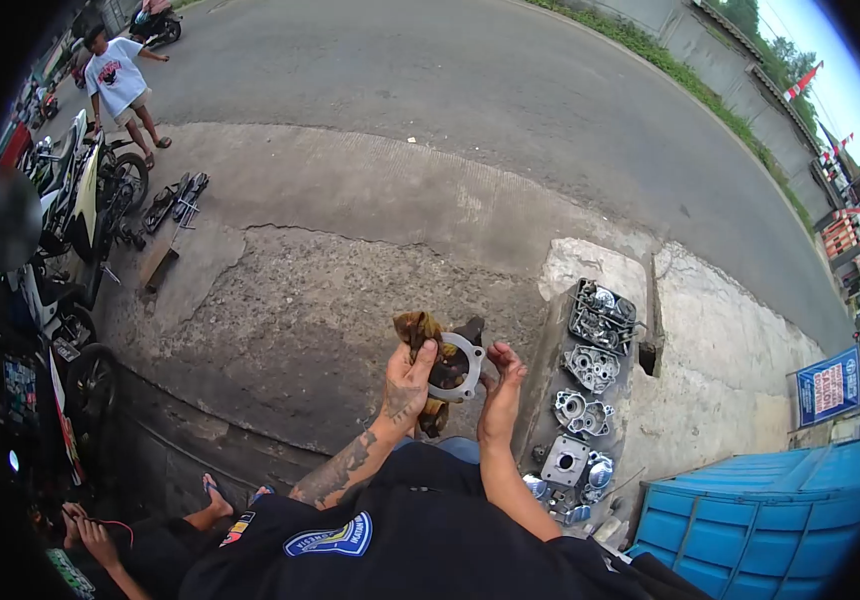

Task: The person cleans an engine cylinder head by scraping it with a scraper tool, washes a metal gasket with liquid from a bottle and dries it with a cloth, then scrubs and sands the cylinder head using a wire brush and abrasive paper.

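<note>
My left hand (408, 378), on a tattooed forearm, is closed around a motorcycle engine cylinder (474, 366) and a stained brown-yellow rag (416, 328). The cylinder's pale metal flange faces up and surrounds a wide round bore. More of the rag hangs below it, and a dark piece, perhaps also cloth, shows behind its top edge. Just right of the flange is my right hand (499, 388), fingers loosely bent and apart, with nothing seen in it. Whether its fingertips touch the flange I cannot tell.
Engine parts, including a crankcase half (601, 318) and a square metal block (564, 460), line a concrete ledge (538, 400) on the right. A blue metal container (750, 520) stands beyond. Motorcycles (85, 200) are parked left. One person (118, 75) walks there; another sits lower left.
</note>
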Tool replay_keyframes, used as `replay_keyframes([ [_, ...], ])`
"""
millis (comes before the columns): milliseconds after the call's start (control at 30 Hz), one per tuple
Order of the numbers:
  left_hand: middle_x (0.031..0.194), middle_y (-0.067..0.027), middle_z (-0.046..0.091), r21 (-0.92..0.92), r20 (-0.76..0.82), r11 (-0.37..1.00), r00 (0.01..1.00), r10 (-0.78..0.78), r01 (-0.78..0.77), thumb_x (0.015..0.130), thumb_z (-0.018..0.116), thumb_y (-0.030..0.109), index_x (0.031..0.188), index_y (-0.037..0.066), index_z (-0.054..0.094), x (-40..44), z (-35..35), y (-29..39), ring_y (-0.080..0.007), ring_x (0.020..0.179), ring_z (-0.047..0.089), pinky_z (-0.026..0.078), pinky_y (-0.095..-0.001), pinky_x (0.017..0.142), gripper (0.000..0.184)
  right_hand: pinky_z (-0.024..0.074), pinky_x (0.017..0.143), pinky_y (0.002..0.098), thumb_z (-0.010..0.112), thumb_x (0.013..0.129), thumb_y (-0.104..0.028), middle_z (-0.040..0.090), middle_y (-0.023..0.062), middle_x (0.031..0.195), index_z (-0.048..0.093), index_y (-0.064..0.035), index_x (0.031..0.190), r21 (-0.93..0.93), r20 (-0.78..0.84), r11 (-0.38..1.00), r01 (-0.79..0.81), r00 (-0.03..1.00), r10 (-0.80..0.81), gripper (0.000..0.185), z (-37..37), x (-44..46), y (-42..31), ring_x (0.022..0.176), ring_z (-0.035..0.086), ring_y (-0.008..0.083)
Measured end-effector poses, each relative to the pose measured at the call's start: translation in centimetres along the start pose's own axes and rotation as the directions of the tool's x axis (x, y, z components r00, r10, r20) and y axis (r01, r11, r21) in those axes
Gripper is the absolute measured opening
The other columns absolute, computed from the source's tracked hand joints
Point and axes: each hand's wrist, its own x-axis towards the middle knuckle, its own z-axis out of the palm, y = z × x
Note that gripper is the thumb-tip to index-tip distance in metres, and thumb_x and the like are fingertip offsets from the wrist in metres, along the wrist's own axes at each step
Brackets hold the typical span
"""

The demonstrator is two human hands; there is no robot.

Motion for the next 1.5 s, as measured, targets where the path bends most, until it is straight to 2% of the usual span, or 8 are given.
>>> replay_keyframes([
  [267,0.083,0.0019,0.063,-0.321,-0.273,0.944,0.962,-0.02,-0.072,0.098,0.059,0.042,0.093,0.004,0.06,5.7,-3.0,3.1,-0.0073,0.074,0.06,0.049,-0.025,0.069,0.038,0.0546,0.071,0.0289,0.049,0.102,-0.025,0.07,0.0099,0.095,0.064,0.0033,0.106,-0.149,0.341,0.915,-0.376,0.849,0.404,0.032,2.7,3.8,3.8,0.08,0.067,0.0158],
  [400,0.098,-0.0021,0.062,-0.053,-0.355,0.979,0.92,0.168,-0.199,0.1,0.057,0.033,0.107,0.002,0.06,6.6,-4.5,-0.2,-0.012,0.091,0.058,0.046,-0.0284,0.08,0.033,0.0516,0.085,0.0296,0.048,0.101,-0.022,0.068,0.012,0.106,0.064,0.008,0.102,0.213,0.382,0.957,-0.198,0.918,0.105,0.034,6.5,5.3,-2.0,0.094,0.066,0.0189],
  [500,0.098,-0.0071,0.068,0.256,-0.256,0.956,0.943,0.212,-0.145,0.096,0.063,0.025,0.11,0.0,0.063,4.3,-4.6,2.1,-0.0164,0.091,0.063,0.048,-0.0313,0.081,0.028,0.0231,0.111,0.037,0.061,0.086,-0.014,0.047,0.0172,0.133,0.061,0.0088,0.109,-0.155,0.732,0.856,0.493,0.64,-0.236,0.033,9.4,6.5,-3.9,0.129,0.038,0.0298],
  [600,0.088,-0.0135,0.072,0.478,-0.218,0.848,0.905,0.366,-0.228,0.093,0.066,0.026,0.106,0.001,0.068,3.5,-4.8,5.2,-0.0215,0.078,0.071,0.053,-0.0335,0.069,0.029,0.0368,0.103,0.0425,0.071,0.081,-0.012,0.053,0.017,0.126,0.064,0.0035,0.102,-0.17,0.772,0.759,0.629,0.563,-0.294,0.027,11.8,6.5,-2.7,0.12,0.048,0.0324],
  [767,0.065,-0.0168,0.062,0.525,-0.303,0.84,0.892,0.336,-0.138,0.095,0.063,0.034,0.087,-0.001,0.067,2.5,-7.2,3.5,-0.0258,0.06,0.065,0.049,-0.038,0.057,0.036,0.0481,0.07,0.0316,0.063,0.09,-0.003,0.062,0.0123,0.082,0.063,0.0039,0.097,-0.292,0.824,0.89,0.351,0.564,0.048,0.01,13.3,5.6,0.6,0.074,0.061,0.0203],
  [1133,0.067,-0.0185,0.061,0.519,-0.414,0.855,0.88,0.235,0.016,0.1,0.053,0.032,0.091,-0.004,0.061,0.9,-12.4,1.5,-0.0264,0.06,0.062,0.047,-0.0413,0.058,0.038,0.0422,0.097,0.0328,0.056,0.098,-0.024,0.055,0.0154,0.128,0.058,0.0016,0.101,-0.168,0.885,0.944,-0.284,0.377,0.272,0.026,14.3,3.7,3.2,0.115,0.053,0.0206],
  [1333,0.11,-0.0152,0.067,0.225,-0.181,0.958,0.958,0.22,-0.177,0.102,0.049,0.026,0.125,0.001,0.055,-1.0,-12.8,3.3,-0.0229,0.107,0.063,0.05,-0.0367,0.088,0.035,0.046,0.08,0.0277,0.061,0.095,-0.013,0.059,0.0058,0.096,0.054,-0.001,0.104,-0.378,0.879,0.917,0.124,0.36,0.313,0.016,15.2,2.2,2.4,0.086,0.054,0.0132],
  [1500,0.075,-0.0081,0.065,0.355,-0.373,0.918,0.927,-0.037,0.179,0.1,0.054,0.037,0.104,-0.002,0.065,-0.8,-13.5,1.8,-0.0097,0.072,0.058,0.046,-0.0301,0.056,0.041,0.0422,0.062,0.0288,0.059,0.098,-0.02,0.057,0.0029,0.075,0.057,-0.0006,0.09,-0.488,0.848,0.742,0.461,0.451,0.277,0.021,16.1,0.8,3.3,0.071,0.049,0.0101],
])
